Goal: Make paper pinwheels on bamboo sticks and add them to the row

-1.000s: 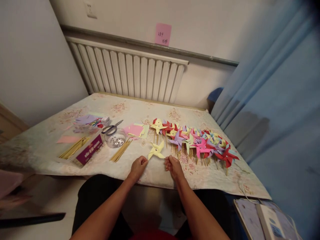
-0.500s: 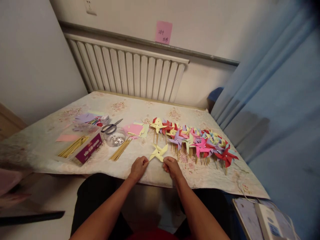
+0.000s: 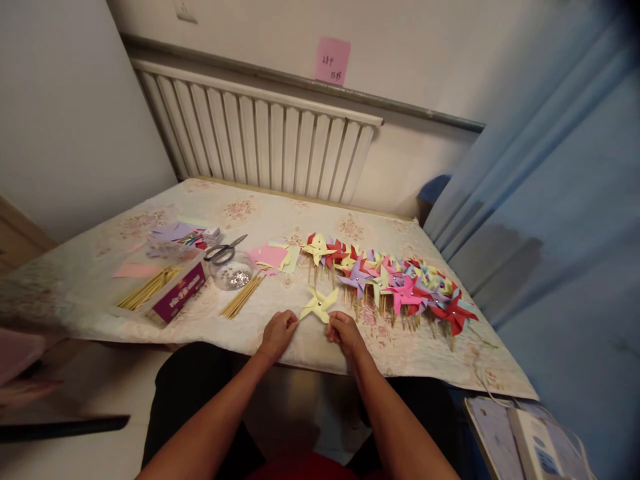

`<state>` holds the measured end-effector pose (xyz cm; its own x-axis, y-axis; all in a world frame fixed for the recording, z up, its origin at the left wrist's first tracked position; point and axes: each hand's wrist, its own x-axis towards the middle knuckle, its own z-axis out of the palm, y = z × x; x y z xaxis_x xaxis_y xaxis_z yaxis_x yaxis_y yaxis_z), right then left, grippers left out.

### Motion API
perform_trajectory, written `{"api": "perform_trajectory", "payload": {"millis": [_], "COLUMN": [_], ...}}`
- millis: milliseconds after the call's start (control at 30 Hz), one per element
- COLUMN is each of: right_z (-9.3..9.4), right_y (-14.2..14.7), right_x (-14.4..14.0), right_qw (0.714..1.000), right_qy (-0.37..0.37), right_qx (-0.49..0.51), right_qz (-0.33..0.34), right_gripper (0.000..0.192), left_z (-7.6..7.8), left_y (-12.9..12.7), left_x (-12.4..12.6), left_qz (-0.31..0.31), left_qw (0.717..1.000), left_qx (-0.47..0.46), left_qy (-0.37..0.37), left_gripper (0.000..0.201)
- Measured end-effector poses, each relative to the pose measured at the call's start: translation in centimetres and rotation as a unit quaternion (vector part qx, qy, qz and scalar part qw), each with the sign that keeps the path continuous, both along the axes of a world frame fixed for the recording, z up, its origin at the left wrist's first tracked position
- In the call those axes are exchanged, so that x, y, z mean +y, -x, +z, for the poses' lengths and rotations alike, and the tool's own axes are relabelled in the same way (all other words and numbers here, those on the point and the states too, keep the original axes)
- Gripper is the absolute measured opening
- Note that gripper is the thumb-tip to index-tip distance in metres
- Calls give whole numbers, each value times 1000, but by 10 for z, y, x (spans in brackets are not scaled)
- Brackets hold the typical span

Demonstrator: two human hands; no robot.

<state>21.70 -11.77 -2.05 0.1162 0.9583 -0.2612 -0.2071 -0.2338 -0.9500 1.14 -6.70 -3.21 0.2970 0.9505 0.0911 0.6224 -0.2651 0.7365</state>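
Yellow paper folded into a four-bladed pinwheel (image 3: pixel 319 305) lies on the floral-patterned tablecloth (image 3: pixel 90 293) near the table's front edge, a small dark pin at its centre. The left hand (image 3: pixel 278 332) sits at the pinwheel's seven o'clock, fingers curled in, with thumb and forefinger pinched narrowly at the tip of the lower left blade. The right hand (image 3: pixel 345 333) sits at its five o'clock, fingers likewise curled and closed on the lower right blade; whether either hand also grips anything beneath the paper cannot be told.

At the pinwheel's two o'clock, a long row of finished paper pinwheels in red, pink, purple and yellow on wooden sticks (image 3: pixel 395 283) spreads toward the right. At ten o'clock lie a loose bundle of bare wooden sticks (image 3: pixel 243 297), a clear round container of shiny pins (image 3: pixel 231 275), silver scissors with dark handles (image 3: pixel 225 251) and pink paper squares (image 3: pixel 270 257). Farther left at nine o'clock sits a purple-sided open box of sticks (image 3: pixel 173 290).
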Motion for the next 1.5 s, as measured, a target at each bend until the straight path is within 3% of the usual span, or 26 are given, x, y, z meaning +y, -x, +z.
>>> {"api": "perform_trajectory", "payload": {"millis": [200, 1500], "right_z": [0, -4], "right_y": [-5, -6], "right_x": [-2, -3], "right_qw": [1000, 1000], "right_qy": [-2, -4], "right_qx": [12, 16], "right_qz": [-17, 10], "right_gripper": [30, 25], "left_z": [2, -1], "left_y": [0, 0], "left_x": [-1, -2], "left_qz": [4, 3], "left_qw": [1000, 1000], "left_qx": [-1, 6], "left_qy": [-2, -15], "left_gripper": [11, 10]}}
